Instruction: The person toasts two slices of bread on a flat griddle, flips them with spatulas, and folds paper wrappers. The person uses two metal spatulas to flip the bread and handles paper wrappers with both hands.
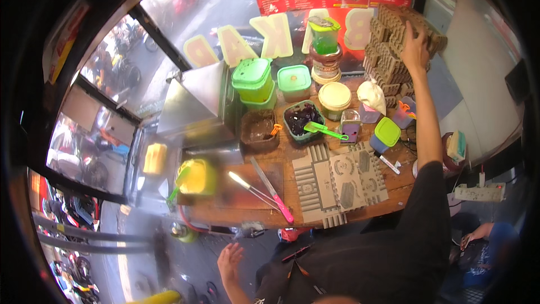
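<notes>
My right hand (pixel 415 48) reaches up to the far right and rests its spread fingers on a tall stack of folded cardboard boxes (pixel 388 46). My left hand (pixel 231 260) hangs in the air below the counter's front edge, fingers apart, holding nothing. Flat printed cardboard box blanks (pixel 346 181) lie on the wooden counter in front of me. Left of them are a knife with a pink handle (pixel 283 209) and metal tongs (pixel 253 188). A green spatula (pixel 325 130) leans in a tub of dark spread (pixel 301 120).
A brown-smeared tub (pixel 259 128), lidded green containers (pixel 253 80) and a yellow tub of spread (pixel 197 177) stand on the counter. A metal box (pixel 198 101) is at back left, a marker (pixel 389 164) at right. A seated person (pixel 485 253) is at lower right.
</notes>
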{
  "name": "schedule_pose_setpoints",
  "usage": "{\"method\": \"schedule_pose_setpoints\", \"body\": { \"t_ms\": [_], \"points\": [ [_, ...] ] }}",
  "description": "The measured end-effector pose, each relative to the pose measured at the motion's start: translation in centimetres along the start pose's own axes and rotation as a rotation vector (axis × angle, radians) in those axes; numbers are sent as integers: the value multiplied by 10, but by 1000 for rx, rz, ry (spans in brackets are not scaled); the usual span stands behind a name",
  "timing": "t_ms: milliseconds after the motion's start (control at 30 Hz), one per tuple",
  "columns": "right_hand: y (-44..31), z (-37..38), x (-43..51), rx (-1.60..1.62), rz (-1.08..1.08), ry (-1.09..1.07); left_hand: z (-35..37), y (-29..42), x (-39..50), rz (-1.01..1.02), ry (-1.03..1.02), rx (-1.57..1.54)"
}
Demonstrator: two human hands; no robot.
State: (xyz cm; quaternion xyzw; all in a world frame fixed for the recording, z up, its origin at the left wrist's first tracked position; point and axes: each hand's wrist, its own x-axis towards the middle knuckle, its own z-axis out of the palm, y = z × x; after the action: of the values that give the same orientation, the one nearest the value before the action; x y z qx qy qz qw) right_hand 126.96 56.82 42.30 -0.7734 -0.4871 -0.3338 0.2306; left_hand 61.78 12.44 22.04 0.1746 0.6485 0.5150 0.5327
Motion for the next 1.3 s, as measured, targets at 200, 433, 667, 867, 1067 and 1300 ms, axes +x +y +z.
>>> {"method": "schedule_pose_setpoints", "body": {
  "t_ms": [200,433,667,867,1067,1300],
  "points": [
    [-42,-88,-87,454,-280,124,-45,-44,43,-41,101,-18],
    [-112,-187,-217,1066,-200,-327,-132,-156,66,-152,226,138],
    [-207,-256,-335,1414,-67,-705,-272,-321,-10,-384,171,862],
    [-340,-311,-453,1576,-93,-1132,-353,-351,-112,-642,445,593],
    [-461,-367,-546,1544,-397,-1447,-407,-337,-145,-609,660,28],
    [-543,-395,-590,1395,-802,-1594,-420,-389,-136,-521,712,-139]
  ]
}}
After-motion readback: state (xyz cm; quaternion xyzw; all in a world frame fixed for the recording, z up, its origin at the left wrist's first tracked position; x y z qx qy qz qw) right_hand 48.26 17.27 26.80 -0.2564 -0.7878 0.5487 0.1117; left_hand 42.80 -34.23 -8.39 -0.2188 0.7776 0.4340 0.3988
